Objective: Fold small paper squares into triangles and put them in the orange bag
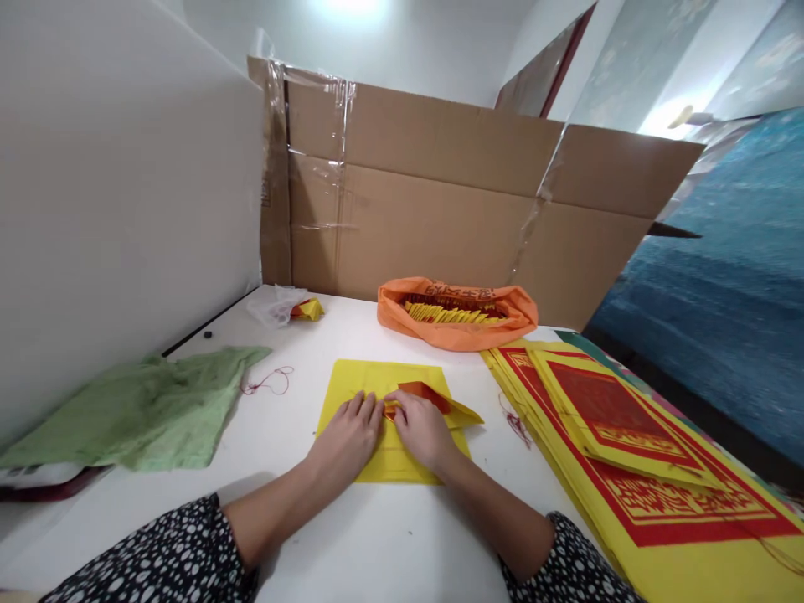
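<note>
A yellow paper sheet (389,465) lies on the white table, with a folded yellow and red paper (461,411) on top of it. My left hand (355,431) rests on the sheet, its fingers stretched forward and its fingertips beside a small orange piece (390,411). Thumb and fingers of my right hand (422,427) are pressed together at that piece, in front of the folded paper. How much of the paper they grip is partly hidden by the hand.
An orange bag (458,337) of folded yellow papers stands at the back. Stacked red and yellow sheets (684,494) lie right, a green cloth (163,406) left. Red threads (270,382) and a plastic bag (276,308) are near it. Cardboard (440,201) stands behind.
</note>
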Demonstrator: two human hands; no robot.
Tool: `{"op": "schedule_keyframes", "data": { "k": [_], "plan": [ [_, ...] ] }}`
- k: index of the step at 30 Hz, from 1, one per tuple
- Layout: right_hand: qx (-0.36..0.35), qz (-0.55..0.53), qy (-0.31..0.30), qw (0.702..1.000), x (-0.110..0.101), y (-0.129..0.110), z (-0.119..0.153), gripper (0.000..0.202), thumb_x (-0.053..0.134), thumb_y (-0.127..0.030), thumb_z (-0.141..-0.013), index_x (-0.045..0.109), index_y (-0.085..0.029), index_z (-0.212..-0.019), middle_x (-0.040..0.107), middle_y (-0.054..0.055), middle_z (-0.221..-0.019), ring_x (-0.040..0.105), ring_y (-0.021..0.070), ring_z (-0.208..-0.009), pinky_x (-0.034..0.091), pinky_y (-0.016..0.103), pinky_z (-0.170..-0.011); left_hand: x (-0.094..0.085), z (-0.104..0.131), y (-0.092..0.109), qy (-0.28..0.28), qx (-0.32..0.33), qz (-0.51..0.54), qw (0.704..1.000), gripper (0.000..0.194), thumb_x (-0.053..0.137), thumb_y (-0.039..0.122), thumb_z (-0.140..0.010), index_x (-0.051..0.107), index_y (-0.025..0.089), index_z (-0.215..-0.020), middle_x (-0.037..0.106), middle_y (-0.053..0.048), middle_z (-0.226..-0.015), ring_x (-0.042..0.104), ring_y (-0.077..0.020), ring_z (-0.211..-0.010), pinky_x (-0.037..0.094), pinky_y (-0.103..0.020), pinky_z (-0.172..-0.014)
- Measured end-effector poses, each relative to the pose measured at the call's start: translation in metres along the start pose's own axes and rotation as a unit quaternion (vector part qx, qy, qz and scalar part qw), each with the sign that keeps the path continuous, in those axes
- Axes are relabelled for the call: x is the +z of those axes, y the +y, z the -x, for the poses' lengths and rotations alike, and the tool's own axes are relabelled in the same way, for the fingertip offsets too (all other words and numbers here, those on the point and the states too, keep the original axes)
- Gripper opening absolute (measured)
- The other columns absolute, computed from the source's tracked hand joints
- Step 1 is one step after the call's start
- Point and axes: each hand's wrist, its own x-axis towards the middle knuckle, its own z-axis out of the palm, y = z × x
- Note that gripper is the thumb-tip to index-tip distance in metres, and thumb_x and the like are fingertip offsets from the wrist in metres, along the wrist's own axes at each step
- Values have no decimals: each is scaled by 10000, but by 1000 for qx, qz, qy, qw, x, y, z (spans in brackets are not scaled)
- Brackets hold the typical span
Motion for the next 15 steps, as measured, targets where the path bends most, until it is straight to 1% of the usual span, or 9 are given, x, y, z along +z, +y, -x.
{"op": "schedule_keyframes", "data": {
  "k": [2, 5, 10, 13, 15],
  "plan": [
    [4, 0, -2, 1000, -1, 0, 0, 350, 446, -78, -862, 641, -216, -1118, 712, 56, -1077, 657, 207, -983, 460, 302, -848, 0, 0, 0, -12, -5, -10, 1000, 401, 384, 126, -936, 502, 87, -1318, 539, -200, -1326, 477, -339, -1246, 422, -461, -960],
    [8, 1, -4, 1000, -2, -1, 0, 347, 445, -78, -861, 643, -212, -1112, 714, 55, -1071, 660, 208, -969, 456, 299, -834, -1, 0, 1, -24, -18, 6, 1000, 384, 391, 156, -956, 505, 76, -1314, 534, -210, -1327, 469, -362, -1249, 418, -483, -956],
    [8, 6, -7, 1000, -3, -2, 0, 345, 444, -76, -863, 638, -213, -1114, 711, 54, -1077, 655, 207, -972, 447, 297, -827, -1, -2, 3, -10, -31, 31, 999, 367, 386, 173, -969, 516, 77, -1299, 531, -210, -1309, 468, -363, -1231, 389, -487, -962],
    [8, 17, -10, 1000, -3, -2, -1, 328, 458, -78, -869, 639, -214, -1107, 709, 55, -1047, 652, 209, -953, 446, 292, -809, -2, -4, 1, -17, -38, 21, 999, 353, 362, 200, -983, 551, 100, -1263, 574, -189, -1224, 487, -359, -1182, 380, -492, -945],
    [-4, 44, -8, 999, -2, -1, 2, 294, 472, -100, -891, 651, -224, -1089, 697, 54, -1001, 647, 203, -900, 449, 280, -762, -5, -5, -2, -28, -41, 14, 999, 345, 371, 236, -986, 573, 131, -1245, 604, -167, -1146, 494, -364, -1154, 366, -506, -938]
  ]
}}
